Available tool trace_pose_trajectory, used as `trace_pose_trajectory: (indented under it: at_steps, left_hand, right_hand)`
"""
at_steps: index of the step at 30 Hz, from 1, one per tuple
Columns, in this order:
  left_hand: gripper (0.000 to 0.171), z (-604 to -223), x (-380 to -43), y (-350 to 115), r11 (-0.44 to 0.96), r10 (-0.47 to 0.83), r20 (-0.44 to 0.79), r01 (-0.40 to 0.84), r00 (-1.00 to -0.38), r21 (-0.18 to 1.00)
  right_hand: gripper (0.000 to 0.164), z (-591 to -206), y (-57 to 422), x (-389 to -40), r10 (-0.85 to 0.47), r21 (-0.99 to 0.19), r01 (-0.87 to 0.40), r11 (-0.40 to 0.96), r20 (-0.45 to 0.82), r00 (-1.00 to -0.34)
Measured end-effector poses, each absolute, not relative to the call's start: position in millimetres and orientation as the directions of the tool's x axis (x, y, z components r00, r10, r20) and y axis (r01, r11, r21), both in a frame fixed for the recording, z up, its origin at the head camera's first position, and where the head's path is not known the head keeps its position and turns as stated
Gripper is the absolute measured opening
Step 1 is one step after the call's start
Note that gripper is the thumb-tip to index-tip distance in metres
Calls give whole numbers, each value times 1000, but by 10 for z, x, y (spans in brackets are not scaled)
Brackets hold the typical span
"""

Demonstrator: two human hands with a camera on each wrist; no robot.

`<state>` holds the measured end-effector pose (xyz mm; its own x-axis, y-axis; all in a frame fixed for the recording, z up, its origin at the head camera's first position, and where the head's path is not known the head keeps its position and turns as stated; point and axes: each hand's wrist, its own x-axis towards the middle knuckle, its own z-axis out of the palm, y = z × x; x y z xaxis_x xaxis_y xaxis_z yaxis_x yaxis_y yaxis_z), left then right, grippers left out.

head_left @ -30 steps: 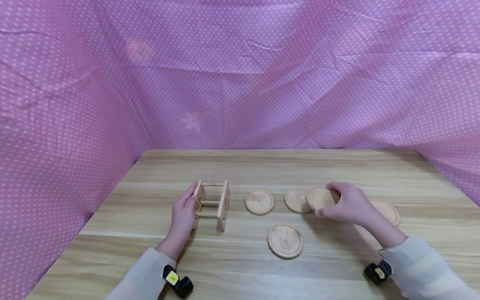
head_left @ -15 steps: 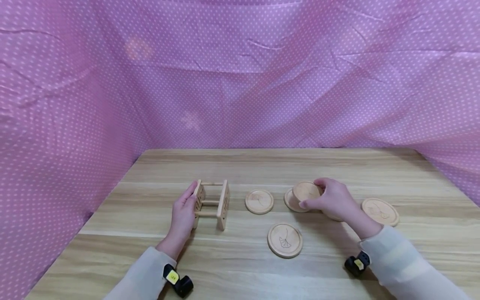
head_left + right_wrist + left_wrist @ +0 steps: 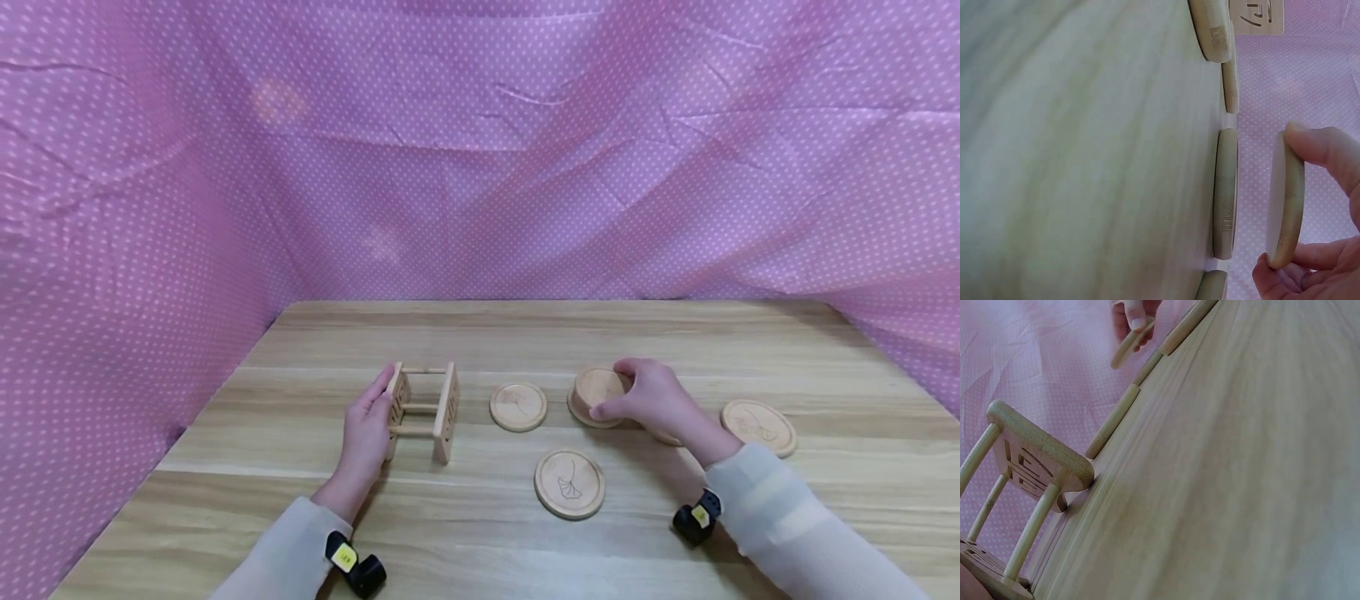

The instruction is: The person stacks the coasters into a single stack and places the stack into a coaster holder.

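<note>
- Coaster (image 3: 602,390) pinched by its rim in my right hand (image 3: 656,400), thumb and fingers spread wide across it; the right wrist view shows it clear of the worktop (image 3: 465,333).
- My left hand (image 3: 367,429) rests against the left panel of the wooden rack (image 3: 447,412), which stands nearer the worktop's left edge than its right; whether those fingers curl round it, I cannot tell.
- Seen from my head, what I hold overlaps a lower coaster (image 3: 585,417). The left coaster (image 3: 518,407) lies between that and the rack, the near coaster (image 3: 570,485) closer to me, the half-hidden coaster (image 3: 666,437) under my right wrist, the right coaster (image 3: 759,427) farthest towards the worktop's right edge.
- Progress, as I judge it: early. One is lifted, five lie flat, the rack carries none; most of the handling seems left.
- Writing: the near coaster bears a line-drawn fan-shaped leaf. Rim stamps are too faint to read; the rack's cut-out strokes may be characters. Print on my left wrist's yellow sticker (image 3: 345,557) is too small. I can make out no brand.
</note>
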<state>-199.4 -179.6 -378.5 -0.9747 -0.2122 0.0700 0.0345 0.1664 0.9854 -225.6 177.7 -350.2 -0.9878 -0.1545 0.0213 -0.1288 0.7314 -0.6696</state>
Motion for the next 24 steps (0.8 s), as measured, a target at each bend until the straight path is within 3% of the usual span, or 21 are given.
trace_pose_trajectory:
  at_steps: [24]
  left_hand:
    - [44, -3800, -1978, -1792, 182, -217, 74, 34, -973, 983]
  right_hand:
    - [85, -3632, 1767, -2383, -181, -627, -137, 767, -6, -983]
